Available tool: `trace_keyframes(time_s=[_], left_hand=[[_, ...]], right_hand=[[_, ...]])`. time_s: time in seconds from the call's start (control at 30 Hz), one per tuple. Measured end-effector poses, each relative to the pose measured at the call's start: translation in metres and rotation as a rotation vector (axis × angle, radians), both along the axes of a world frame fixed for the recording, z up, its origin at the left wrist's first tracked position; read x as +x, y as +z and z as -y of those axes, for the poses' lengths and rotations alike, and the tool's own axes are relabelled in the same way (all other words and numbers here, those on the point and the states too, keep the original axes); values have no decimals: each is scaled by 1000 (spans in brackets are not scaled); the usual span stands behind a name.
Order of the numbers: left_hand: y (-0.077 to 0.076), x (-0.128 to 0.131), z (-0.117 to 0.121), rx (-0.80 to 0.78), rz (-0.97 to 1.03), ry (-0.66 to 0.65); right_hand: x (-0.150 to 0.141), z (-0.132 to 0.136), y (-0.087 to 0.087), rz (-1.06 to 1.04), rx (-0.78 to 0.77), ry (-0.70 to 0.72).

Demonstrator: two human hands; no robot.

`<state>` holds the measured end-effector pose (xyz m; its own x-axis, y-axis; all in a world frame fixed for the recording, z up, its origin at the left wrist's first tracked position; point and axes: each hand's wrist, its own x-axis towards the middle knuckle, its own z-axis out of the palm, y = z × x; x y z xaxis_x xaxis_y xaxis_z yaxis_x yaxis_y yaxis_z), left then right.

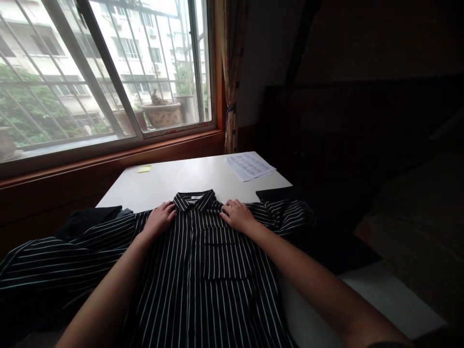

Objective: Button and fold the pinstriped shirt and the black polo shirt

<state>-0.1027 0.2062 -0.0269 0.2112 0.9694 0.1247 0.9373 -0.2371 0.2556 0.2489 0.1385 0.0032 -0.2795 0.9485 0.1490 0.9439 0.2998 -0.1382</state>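
A black shirt with white stripes lies front side up on the white table, its collar toward the window. My left hand rests on the shoulder left of the collar, fingers laid on the cloth. On the opposite shoulder lies my right hand, its fingers slightly bent and apart over the fabric. The left sleeve in view stretches out past the table's left side. To the right, the other sleeve is bunched. A chest pocket shows below my right hand.
Printed sheets and a yellow sticky note lie on the far part of the white table. Dark cloth sits at the left edge, and more dark cloth at the right. A barred window and a curtain stand beyond.
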Motion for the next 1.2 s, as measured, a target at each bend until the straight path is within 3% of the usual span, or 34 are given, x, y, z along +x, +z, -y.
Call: trace_keyframes(time_s=[0.2, 0.43, 0.67, 0.83, 1.0, 1.2], left_hand=[[14, -10, -29, 22, 53, 145], [21, 3, -63, -116, 123, 131], [24, 7, -74, -159, 240, 113], [14, 9, -70, -12, 233, 209], [4, 18, -55, 96, 126, 263], [12, 24, -51, 107, 50, 313]], right_hand=[[3, -50, 17, -156, -114, -165], [-15, -103, 8, -281, -294, -151], [-17, -135, 8, -363, -414, -98], [-28, -144, 7, -359, -302, -99], [-40, -136, -3, -296, -235, -81], [-4, -131, 1, -216, -252, -68]])
